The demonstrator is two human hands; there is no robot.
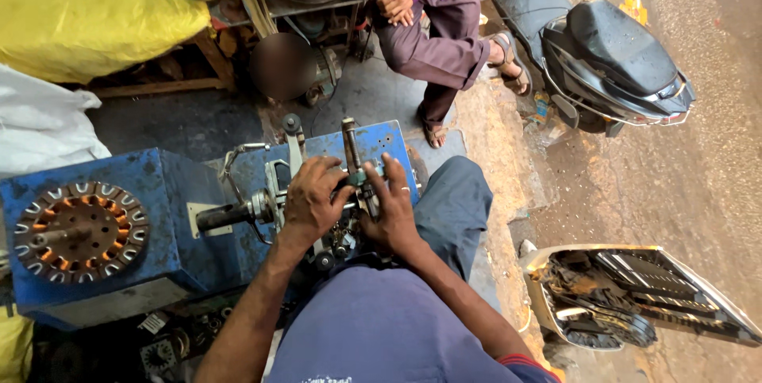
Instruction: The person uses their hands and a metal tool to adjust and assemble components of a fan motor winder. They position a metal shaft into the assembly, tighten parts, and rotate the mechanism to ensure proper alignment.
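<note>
A blue winding machine [159, 192] stands in front of me, with a round copper-wound stator [79, 230] mounted on its left face. My left hand [311, 196] rests over the metal mechanism at the machine's right end, fingers curled down on it. My right hand [390, 207] lies beside it with fingers spread, pressing on a grey metal part next to an upright steel rod [350, 145]. What lies under the palms is hidden. A short shaft [230, 214] sticks out to the left of my left hand.
A seated person in purple [432, 10] sits behind the machine, hands clasped. A parked scooter [611, 57] stands at the upper right, another scooter's front [635, 296] at the lower right. Yellow [87, 10] and white [40, 121] sacks lie at the left. Small parts lie below the machine.
</note>
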